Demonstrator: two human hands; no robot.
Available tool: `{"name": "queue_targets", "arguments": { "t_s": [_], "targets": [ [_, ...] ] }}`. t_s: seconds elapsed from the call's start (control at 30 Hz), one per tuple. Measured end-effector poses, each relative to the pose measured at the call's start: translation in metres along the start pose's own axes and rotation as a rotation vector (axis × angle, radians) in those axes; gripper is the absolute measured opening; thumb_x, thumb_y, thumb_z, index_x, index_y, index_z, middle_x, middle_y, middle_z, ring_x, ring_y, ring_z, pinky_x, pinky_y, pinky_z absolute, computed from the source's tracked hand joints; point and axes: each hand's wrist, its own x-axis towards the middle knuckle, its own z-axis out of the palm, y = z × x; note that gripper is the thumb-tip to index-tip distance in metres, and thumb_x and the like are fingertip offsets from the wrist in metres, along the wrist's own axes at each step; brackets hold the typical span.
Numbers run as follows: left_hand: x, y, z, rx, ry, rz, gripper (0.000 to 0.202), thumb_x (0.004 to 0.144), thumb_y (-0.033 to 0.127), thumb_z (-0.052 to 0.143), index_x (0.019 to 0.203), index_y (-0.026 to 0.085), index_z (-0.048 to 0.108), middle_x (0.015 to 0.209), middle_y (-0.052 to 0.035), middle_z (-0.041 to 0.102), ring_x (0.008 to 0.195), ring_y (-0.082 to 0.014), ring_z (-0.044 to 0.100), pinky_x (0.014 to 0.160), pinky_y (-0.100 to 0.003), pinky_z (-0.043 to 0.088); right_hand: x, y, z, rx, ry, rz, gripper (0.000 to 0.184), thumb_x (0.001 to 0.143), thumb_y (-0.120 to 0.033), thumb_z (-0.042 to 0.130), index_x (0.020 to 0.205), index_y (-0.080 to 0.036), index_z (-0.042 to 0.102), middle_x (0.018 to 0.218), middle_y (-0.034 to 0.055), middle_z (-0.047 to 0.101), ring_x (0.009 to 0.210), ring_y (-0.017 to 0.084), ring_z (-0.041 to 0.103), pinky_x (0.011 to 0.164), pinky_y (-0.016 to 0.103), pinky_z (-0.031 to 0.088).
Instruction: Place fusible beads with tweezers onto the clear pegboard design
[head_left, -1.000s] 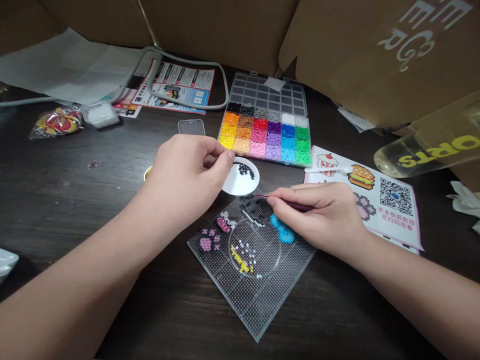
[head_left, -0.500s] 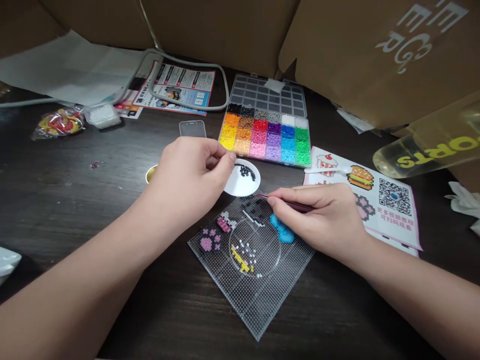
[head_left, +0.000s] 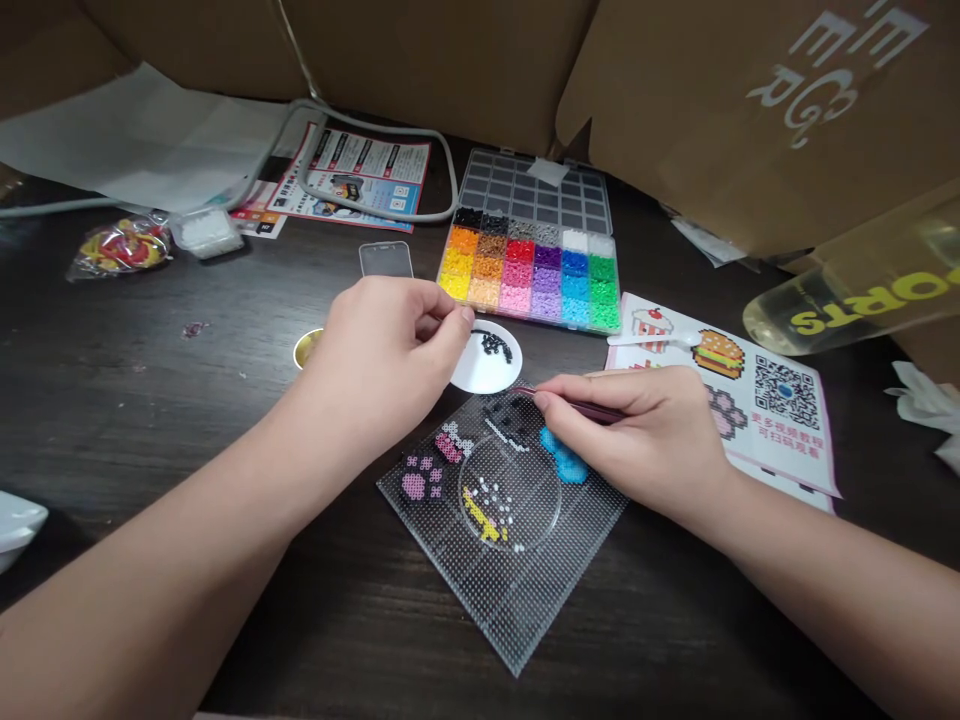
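My left hand (head_left: 394,350) is closed, thumb and forefinger pinched together at the upper left rim of a small white dish (head_left: 480,378); whether they grip the rim or something small is hidden. Black beads (head_left: 495,346) lie in the dish. My right hand (head_left: 649,430) grips dark red tweezers (head_left: 592,409), their tip over the top corner of a clear pegboard (head_left: 517,620). On the board sit a pink-and-black paw (head_left: 421,478), a pink-and-white bead piece (head_left: 454,443), a blue bead piece (head_left: 564,458), yellow beads (head_left: 480,512) and loose white beads, around a clear ring (head_left: 559,510).
Behind the dish lies an open bead box (head_left: 536,265) with many colours. A pattern sheet (head_left: 791,450) with a white spoon (head_left: 652,341) is at right, near a yellowish bottle (head_left: 840,290). A gold round dish (head_left: 306,349) sits partly behind my left wrist. Cardboard (head_left: 450,70) walls the back.
Both hands keep nearly the same pose. The whole view has shifted very slightly; no bead is visibly placed or lifted.
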Motion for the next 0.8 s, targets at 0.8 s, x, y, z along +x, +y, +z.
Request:
{"name": "queue_targets", "arguments": {
  "t_s": [0.8],
  "targets": [
    [0.0006,-0.0001,0.0014,0.000,-0.003,0.002,0.027,0.096,0.038,0.060,0.079,0.025,0.078,0.067,-0.0015,0.071,0.074,-0.0223,0.066,0.077,-0.038,0.046,-0.0011,-0.0019,0.0001,-0.011,-0.020,0.056,0.019,0.089,-0.019,0.072,0.077,-0.019,0.086,0.067,0.0029,0.077,0.055,0.016,0.069,0.051,0.025,0.053]
  ]
}}
